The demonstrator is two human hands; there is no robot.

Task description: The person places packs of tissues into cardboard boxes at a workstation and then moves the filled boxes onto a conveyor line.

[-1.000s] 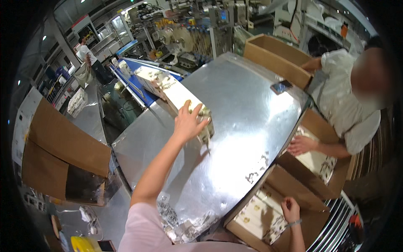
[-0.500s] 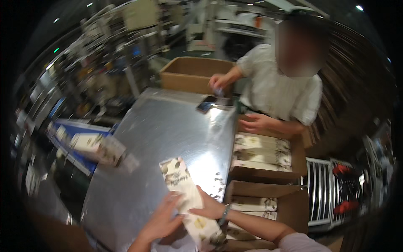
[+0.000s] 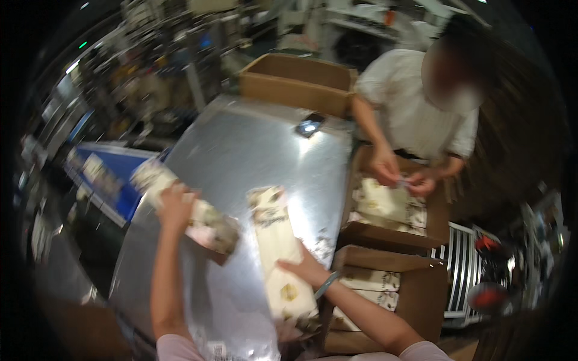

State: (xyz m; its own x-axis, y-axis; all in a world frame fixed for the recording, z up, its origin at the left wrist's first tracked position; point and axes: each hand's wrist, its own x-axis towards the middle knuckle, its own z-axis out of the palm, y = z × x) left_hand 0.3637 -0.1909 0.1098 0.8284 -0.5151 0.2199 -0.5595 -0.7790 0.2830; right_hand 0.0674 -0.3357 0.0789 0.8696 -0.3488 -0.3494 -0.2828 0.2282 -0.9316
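Note:
My left hand (image 3: 176,207) is closed over the top of a long cream carton (image 3: 212,227) with a mottled pattern at its ends, at the left side of the metal table (image 3: 241,141). In front of me, my right hand (image 3: 306,265) grips the right edge of a second long cream carton (image 3: 274,237), its thumb lying across the top face. That carton slants toward my body. Both cartons are somewhat blurred.
A blue chute (image 3: 111,162) with another carton (image 3: 99,171) meets the table's left edge. Two cardboard boxes (image 3: 436,313) (image 3: 391,237) holding cartons stand at the right. A co-worker (image 3: 403,102) handles something small over the farther one. A phone (image 3: 310,125) and another cardboard box (image 3: 289,90) are at the far end.
My left hand has left the carton in front of me and taken hold of another at the left. My right hand stays on the first. The co-worker's hands have come together over the box.

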